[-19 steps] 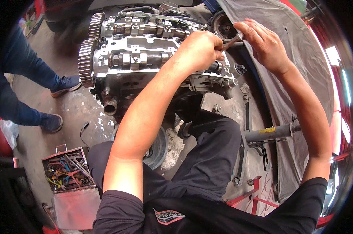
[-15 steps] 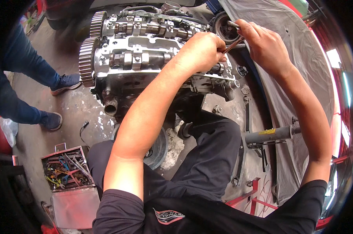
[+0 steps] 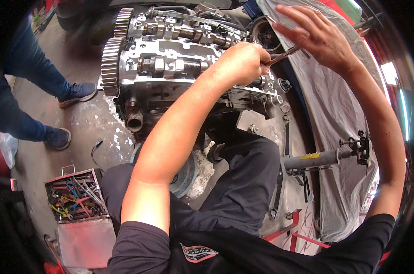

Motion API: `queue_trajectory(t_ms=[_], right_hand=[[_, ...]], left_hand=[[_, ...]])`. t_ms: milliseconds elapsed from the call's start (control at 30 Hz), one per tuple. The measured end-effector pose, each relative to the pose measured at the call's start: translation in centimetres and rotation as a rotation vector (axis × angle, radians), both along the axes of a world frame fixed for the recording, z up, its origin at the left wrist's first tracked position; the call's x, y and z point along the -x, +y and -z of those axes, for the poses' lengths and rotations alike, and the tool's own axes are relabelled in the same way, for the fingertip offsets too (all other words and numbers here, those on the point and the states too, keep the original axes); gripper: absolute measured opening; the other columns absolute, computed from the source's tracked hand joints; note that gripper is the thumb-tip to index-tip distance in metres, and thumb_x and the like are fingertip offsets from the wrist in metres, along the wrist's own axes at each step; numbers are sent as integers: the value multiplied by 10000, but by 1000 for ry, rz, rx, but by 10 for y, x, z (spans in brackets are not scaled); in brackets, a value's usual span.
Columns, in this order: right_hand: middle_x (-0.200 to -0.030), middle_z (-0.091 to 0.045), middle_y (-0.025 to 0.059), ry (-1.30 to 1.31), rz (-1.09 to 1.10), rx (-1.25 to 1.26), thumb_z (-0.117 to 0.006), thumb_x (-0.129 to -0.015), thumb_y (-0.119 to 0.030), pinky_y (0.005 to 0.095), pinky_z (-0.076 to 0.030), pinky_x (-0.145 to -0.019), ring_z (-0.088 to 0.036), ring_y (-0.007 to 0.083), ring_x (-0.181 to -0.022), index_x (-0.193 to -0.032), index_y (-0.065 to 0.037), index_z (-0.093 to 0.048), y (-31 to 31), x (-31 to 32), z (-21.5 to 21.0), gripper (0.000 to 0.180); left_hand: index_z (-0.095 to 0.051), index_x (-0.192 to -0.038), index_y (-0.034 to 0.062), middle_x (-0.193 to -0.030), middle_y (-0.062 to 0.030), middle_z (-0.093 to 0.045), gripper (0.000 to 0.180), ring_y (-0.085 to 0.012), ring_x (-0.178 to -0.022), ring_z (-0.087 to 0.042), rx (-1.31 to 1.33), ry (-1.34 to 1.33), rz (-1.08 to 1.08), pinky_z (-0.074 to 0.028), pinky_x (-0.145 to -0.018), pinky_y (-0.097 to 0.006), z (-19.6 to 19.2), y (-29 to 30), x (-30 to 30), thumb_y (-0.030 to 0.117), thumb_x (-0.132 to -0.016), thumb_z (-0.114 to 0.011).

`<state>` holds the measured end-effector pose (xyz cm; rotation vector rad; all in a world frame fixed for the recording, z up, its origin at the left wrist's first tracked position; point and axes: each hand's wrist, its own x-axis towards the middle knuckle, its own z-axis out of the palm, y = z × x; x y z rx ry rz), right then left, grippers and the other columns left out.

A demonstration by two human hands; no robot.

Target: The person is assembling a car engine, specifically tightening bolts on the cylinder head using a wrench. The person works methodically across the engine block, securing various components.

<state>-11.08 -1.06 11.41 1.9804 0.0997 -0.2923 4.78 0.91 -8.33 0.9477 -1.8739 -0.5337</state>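
Presumably for steadiness, the left hand's (image 3: pixel 249 63) grip encloses a metal tool (image 3: pixel 285 54) over the engine (image 3: pixel 184 48); the right hand (image 3: pixel 320 41) spreads wide beyond it.

Down on my left, a toolbox (image 3: pixel 87 244) is lying open, a jumble of tools (image 3: pixel 76 201) filling it. Past it, a thin dark cable (image 3: pixel 95 153) is curling on the floor (image 3: pixel 85 125), and I'm catching a co-worker's blue-trousered legs (image 3: pixel 37 68), dark shoes (image 3: pixel 81 92) planting them there! A pale plastic bag (image 3: pixel 6 148) is showing near the left edge. Over on my right, a grey sheet (image 3: pixel 339 100) is spreading in folds, a grey cylinder (image 3: pixel 298 163) is showing against it, and a red metal frame (image 3: pixel 295 227) is standing lower down.
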Motion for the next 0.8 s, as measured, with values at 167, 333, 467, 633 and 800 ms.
queue_trajectory(t_ms=[167,333,467,633,800], right_hand=[[-1547,-484,128,67,-94,-188,-771,-790,-145,501,-392,-1220,-472,316,-1428,-1212,-60,-640,-28,18,10,450],[-1085,-636,130,157,-37,-445,-795,-814,-155,545,-339,-1250,-559,335,-1318,-803,-6,-558,-37,12,12,281],[-832,-573,108,109,13,-567,-778,-878,-226,544,-402,-1193,-638,329,-1062,-716,-36,-517,-32,4,14,361],[-704,-629,176,-313,759,-539,-633,-988,-426,481,-522,-863,-658,365,-801,-750,10,-656,-7,-19,27,496],[-693,-632,239,-444,888,-546,-538,-1033,-521,491,-516,-683,-644,427,-699,-799,9,-718,-5,-20,33,607]], left_hand=[[-783,-1077,116,-992,-176,-745,236,-342,-1018,-704,-19,-36,0,-545,-927,-440,-3,-1,3,250,-885,-752],[-783,-1096,125,-1002,-165,-748,254,-326,-1048,-701,-44,-55,10,-541,-938,-430,-3,0,2,268,-887,-758],[-777,-1097,105,-987,-161,-753,267,-321,-995,-716,-42,-23,27,-547,-901,-423,-5,3,0,255,-876,-774],[-761,-1109,63,-967,-174,-756,275,-303,-906,-733,-65,-12,71,-547,-847,-410,-4,-1,-1,210,-878,-779],[-758,-1105,64,-946,-177,-751,263,-323,-902,-722,-49,-31,20,-541,-845,-423,-1,0,2,209,-885,-762]])
